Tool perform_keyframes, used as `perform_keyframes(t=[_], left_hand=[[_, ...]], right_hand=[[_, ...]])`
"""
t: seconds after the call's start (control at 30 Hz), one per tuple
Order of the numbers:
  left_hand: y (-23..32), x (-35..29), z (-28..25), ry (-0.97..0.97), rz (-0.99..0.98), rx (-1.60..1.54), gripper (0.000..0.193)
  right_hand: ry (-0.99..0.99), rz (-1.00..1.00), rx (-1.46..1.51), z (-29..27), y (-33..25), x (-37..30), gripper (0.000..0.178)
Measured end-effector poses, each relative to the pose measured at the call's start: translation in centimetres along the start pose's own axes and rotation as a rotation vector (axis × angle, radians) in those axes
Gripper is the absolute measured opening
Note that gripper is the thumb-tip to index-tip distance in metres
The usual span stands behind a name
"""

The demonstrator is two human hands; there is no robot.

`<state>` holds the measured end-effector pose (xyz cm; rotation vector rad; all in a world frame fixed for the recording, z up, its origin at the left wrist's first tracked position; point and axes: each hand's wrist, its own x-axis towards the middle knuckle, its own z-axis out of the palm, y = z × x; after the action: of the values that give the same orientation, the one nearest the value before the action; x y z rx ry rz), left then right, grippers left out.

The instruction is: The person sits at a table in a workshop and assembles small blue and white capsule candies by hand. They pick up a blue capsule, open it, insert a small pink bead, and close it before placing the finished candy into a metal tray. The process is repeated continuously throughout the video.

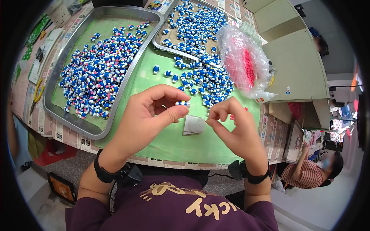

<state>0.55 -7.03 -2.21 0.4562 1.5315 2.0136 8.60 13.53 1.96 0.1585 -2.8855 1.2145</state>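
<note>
My left hand (150,111) pinches a small blue-and-white figurine (182,103) between thumb and fingertips, above the green table covering. To its right my right hand (241,133) is closed, thumb against forefinger. Whatever is between those fingertips, if anything, is too small to make out. Below and between the hands lies a small white block (194,125) with a pale, rounded top. Beyond them spreads a loose heap of similar blue-and-white figurines (208,82). A few tiny pinkish-red pieces (232,116) lie just behind my right fingers.
At left, a metal tray (85,131) holds many figurines with pink parts; another tray (175,51) of figurines stands behind. A clear plastic bag (231,57) contains pink pieces (249,67), with a white bottle (266,96) beside it. Yellow-handled cutters (37,92) lie far left. Another person (302,173) sits at right.
</note>
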Motion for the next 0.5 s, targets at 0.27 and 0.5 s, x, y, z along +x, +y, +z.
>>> perform_keyframes(t=[0.27, 0.5], left_hand=[[-0.1, 0.4, 1.8, -0.053, 0.011, -0.155, 0.023], [-0.5, 0.0, 2.5, -0.023, 0.143, -0.2, 0.025]], right_hand=[[0.243, -0.152, 0.372, 0.2, -2.2, 0.0, 0.033], [0.318, -0.222, 0.389, 0.6, -2.2, 0.0, 0.033]])
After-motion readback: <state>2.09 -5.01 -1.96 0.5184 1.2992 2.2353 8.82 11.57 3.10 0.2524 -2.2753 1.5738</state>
